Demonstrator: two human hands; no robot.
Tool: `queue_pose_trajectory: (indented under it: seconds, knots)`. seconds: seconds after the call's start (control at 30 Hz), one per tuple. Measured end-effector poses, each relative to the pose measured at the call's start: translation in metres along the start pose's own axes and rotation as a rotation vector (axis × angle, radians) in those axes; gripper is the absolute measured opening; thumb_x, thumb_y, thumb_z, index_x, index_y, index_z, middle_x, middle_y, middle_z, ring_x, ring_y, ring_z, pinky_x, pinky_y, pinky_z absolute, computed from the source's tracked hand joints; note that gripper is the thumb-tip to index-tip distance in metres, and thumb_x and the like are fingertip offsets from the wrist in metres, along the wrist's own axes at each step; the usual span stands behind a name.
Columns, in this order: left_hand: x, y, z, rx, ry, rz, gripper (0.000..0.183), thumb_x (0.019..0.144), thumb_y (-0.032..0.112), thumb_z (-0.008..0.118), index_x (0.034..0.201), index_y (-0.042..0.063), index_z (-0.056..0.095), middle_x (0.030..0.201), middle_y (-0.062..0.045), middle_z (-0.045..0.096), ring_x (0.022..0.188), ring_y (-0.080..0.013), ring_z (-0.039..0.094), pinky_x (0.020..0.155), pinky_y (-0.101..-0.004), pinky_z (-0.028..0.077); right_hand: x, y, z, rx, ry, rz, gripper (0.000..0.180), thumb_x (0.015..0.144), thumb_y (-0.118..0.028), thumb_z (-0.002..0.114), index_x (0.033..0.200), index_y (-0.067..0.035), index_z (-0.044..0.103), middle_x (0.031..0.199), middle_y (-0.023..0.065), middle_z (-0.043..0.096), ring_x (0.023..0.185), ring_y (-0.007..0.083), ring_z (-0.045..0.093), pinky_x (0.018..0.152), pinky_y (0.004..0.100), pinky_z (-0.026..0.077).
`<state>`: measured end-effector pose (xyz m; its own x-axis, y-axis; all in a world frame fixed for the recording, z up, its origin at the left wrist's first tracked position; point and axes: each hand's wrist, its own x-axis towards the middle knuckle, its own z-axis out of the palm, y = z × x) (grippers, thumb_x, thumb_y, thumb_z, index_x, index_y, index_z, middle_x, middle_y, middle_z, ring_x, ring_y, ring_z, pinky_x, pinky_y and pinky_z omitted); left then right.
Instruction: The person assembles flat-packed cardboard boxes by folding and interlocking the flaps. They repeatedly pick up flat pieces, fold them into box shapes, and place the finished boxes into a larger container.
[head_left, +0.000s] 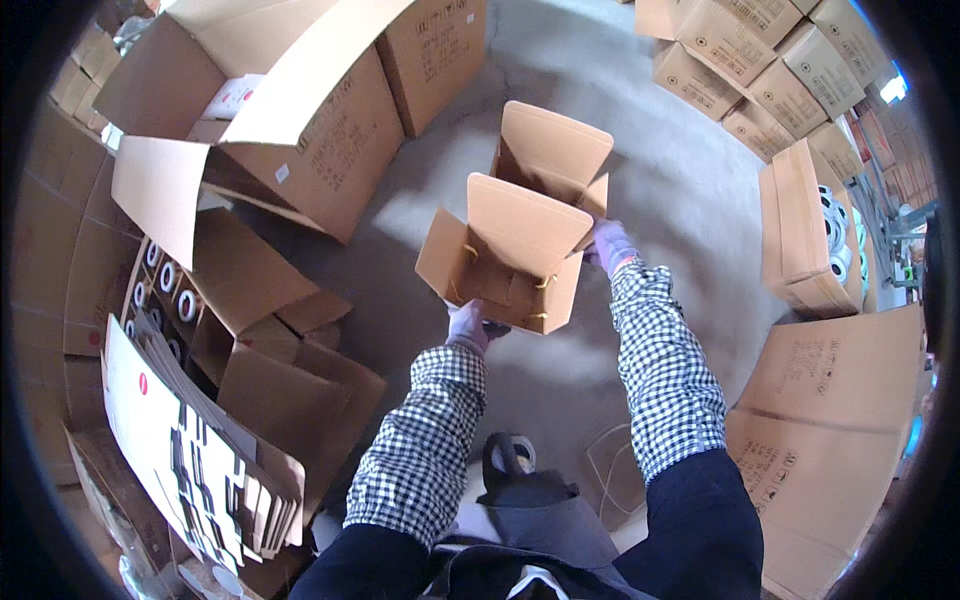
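In front of me is a small brown cardboard carton (529, 214) with its top flaps raised and yellow cord loops inside its walls. Behind it stands a second, similar carton (556, 142), also with flaps up. My left hand (466, 324), in a lavender glove, grips the near carton at its lower left corner; a small dark shape beside those fingers is unclear. My right hand (611, 244), gloved too, is at the right side where the two cartons meet. Its fingers are partly hidden, so whether it holds one or both cannot be told. Checked sleeves cover both forearms.
Large open cartons (330, 150) stand at upper left. Below them, a divided carton holds white-ringed rolls (166, 277), beside a stack of white printed card sheets (150, 420). At right are a carton of rolls (799, 225) and a flattened carton (825, 435). Stacked cartons (739, 60) rise behind.
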<state>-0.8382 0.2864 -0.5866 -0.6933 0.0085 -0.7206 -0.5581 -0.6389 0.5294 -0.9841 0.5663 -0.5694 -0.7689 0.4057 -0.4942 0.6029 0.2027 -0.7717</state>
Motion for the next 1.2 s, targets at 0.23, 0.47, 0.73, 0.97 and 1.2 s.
queue_pose_trajectory:
  seconds: [0.23,0.47,0.73,0.97,1.2]
  knots:
    - [0.046,-0.009,0.029,-0.068,0.032,0.029,0.043,0.094,0.02,0.058,0.136,0.011,0.051,0.12,-0.012,0.062,0.098,-0.033,0.066,0.076,-0.0549,0.061,0.053,-0.015,0.003,0.195,-0.101,-0.281,0.027,0.085,-0.015,0.071,0.109,-0.004,0.066,0.093,0.0181,0.07,0.084,0.0353,0.072,0.067,0.0511,0.061]
    - [0.071,0.016,0.065,-0.028,-0.161,-0.077,0.054,0.102,0.046,0.05,0.144,0.014,0.042,0.144,-0.014,0.048,0.124,-0.0382,0.052,0.088,-0.0583,0.057,0.126,-0.016,-0.051,-0.263,-0.187,-0.358,0.036,0.093,-0.03,0.063,0.118,-0.003,0.064,0.104,0.0179,0.071,0.089,0.0315,0.072,0.075,0.0449,0.061]
    - [0.076,0.03,0.052,0.13,-0.068,-0.123,0.049,0.102,0.038,0.05,0.141,0.009,0.044,0.138,-0.016,0.054,0.111,-0.0354,0.062,0.087,-0.0504,0.06,0.064,-0.044,-0.031,0.499,-0.159,0.044,0.047,0.09,-0.029,0.069,0.126,-0.001,0.058,0.109,0.0196,0.069,0.092,0.0352,0.071,0.08,0.0481,0.06]
    - [0.09,0.023,0.032,0.15,-0.214,-0.101,0.036,0.095,0.013,0.048,0.128,0.0,0.056,0.125,-0.016,0.063,0.106,-0.0342,0.068,0.084,-0.0489,0.063,0.055,-0.042,-0.023,0.416,-0.19,-0.101,0.05,0.093,-0.029,0.067,0.132,0.0,0.053,0.117,0.0189,0.068,0.1,0.0343,0.07,0.082,0.0474,0.061]
    - [0.111,0.004,0.049,0.208,-0.363,-0.118,0.042,0.102,0.029,0.045,0.135,0.004,0.048,0.13,-0.018,0.056,0.102,-0.0374,0.064,0.085,-0.0526,0.062,0.147,-0.006,-0.051,0.106,-0.004,-0.106,0.045,0.094,-0.035,0.066,0.126,-0.005,0.059,0.106,0.0146,0.071,0.08,0.0264,0.073,0.064,0.0387,0.061]
